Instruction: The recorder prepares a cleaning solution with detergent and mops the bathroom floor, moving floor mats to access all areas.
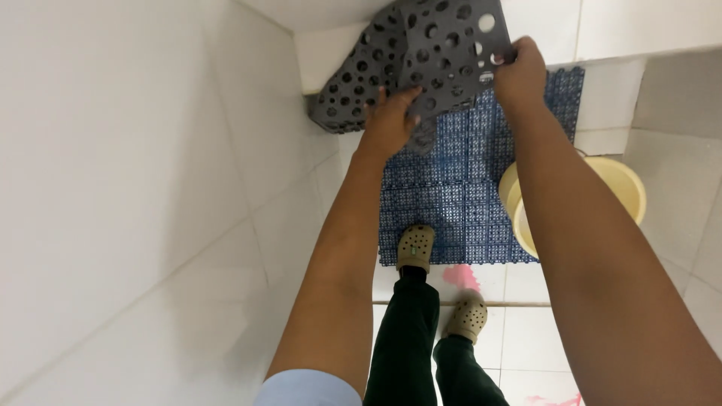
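A dark grey rubber mat (421, 53) full of round holes hangs in the air, folded and draped against the white tiled corner. My left hand (391, 120) grips its lower edge near the middle. My right hand (519, 71) pinches its right edge, higher up. Under the mat, a blue grid floor mat (466, 188) lies flat on the white tiled floor.
A pale yellow bucket (624, 188) stands at the right, partly behind my right arm. My feet in beige clogs (416, 246) stand on the blue mat's near edge and the tiles. White tiled walls (135, 150) close in on the left and back. A pink stain (460, 277) marks the floor.
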